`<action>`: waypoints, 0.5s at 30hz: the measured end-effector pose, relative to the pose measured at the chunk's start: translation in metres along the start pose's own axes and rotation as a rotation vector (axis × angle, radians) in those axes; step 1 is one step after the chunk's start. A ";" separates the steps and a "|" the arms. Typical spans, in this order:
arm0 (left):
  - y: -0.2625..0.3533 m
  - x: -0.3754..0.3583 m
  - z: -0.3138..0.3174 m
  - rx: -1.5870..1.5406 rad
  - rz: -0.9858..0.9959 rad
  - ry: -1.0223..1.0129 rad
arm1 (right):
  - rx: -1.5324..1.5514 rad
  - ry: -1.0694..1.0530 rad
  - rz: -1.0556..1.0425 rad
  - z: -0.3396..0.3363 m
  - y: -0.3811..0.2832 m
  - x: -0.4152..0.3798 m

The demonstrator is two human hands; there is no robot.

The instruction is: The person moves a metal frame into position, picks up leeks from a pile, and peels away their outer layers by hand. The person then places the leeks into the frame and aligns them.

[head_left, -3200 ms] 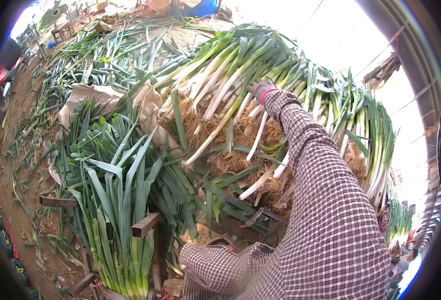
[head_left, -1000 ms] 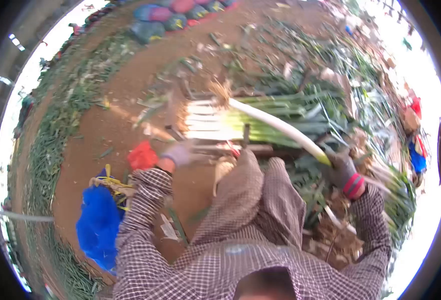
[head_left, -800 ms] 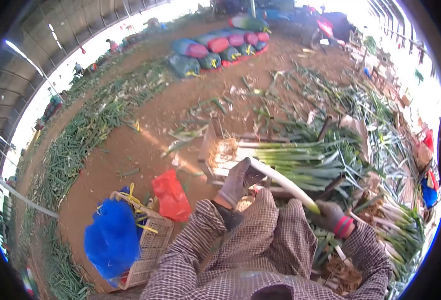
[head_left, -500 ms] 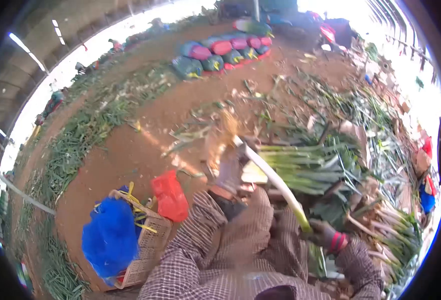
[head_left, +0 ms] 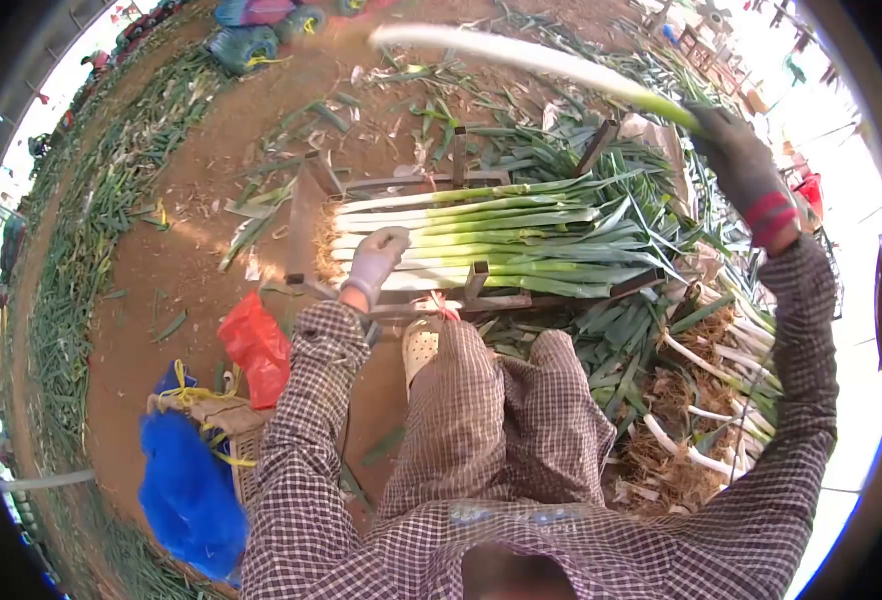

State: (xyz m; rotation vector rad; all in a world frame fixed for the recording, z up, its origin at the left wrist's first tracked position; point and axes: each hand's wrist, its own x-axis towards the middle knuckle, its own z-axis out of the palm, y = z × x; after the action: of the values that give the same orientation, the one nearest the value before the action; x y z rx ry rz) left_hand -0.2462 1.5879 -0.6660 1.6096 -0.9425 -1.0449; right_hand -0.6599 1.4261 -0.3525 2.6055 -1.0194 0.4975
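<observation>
My right hand (head_left: 736, 155), in a dark glove with a pink-banded cuff, is raised at the upper right. It grips a long green onion (head_left: 531, 55) by its green end, and the white stalk stretches leftward, blurred at its tip. My left hand (head_left: 376, 262), in a pale glove, is closed with nothing visible in it. Beneath and beside it lies a row of green onions (head_left: 501, 240), roots to the left and leaves to the right. They rest in a low frame (head_left: 306, 215) with short upright posts.
Loose green onions with roots (head_left: 706, 440) are piled at the right. A blue net bag (head_left: 191, 490) hangs over a basket (head_left: 248, 460) at the lower left, near a red plastic bag (head_left: 256, 345). Leaf scraps (head_left: 141, 180) litter the ground; filled net bags (head_left: 246, 45) lie farther off.
The green onion has swung up and away from my lap with my right hand. My left hand has let go of its root end and moved left over the row. The view has tilted downward.
</observation>
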 end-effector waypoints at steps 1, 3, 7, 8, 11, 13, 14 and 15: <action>-0.021 0.026 0.008 0.291 0.129 0.012 | -0.189 -0.058 -0.011 0.036 0.006 0.010; -0.032 0.063 0.029 0.530 0.271 0.058 | -0.025 -0.060 -0.132 0.114 0.001 0.020; -0.063 0.147 0.054 0.938 0.334 0.062 | 0.013 -0.185 -0.129 0.247 -0.035 0.039; -0.076 0.166 0.057 1.014 0.408 0.089 | 0.031 -0.182 -0.172 0.277 -0.041 0.045; -0.106 0.192 0.069 1.078 0.318 0.287 | 0.133 -0.233 -0.173 0.350 -0.055 0.056; -0.126 0.187 0.060 0.967 0.436 0.252 | 0.184 -0.272 -0.142 0.388 -0.065 0.061; -0.122 0.183 0.058 1.020 0.418 0.236 | 0.191 -0.286 -0.134 0.406 -0.066 0.062; -0.124 0.178 0.058 0.992 0.432 0.246 | 0.197 -0.299 -0.126 0.421 -0.066 0.063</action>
State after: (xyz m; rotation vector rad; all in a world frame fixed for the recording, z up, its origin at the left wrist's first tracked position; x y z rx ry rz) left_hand -0.2291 1.4357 -0.8305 2.0854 -1.6763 -0.0172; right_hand -0.4831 1.2697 -0.7128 2.9634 -0.9232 0.1889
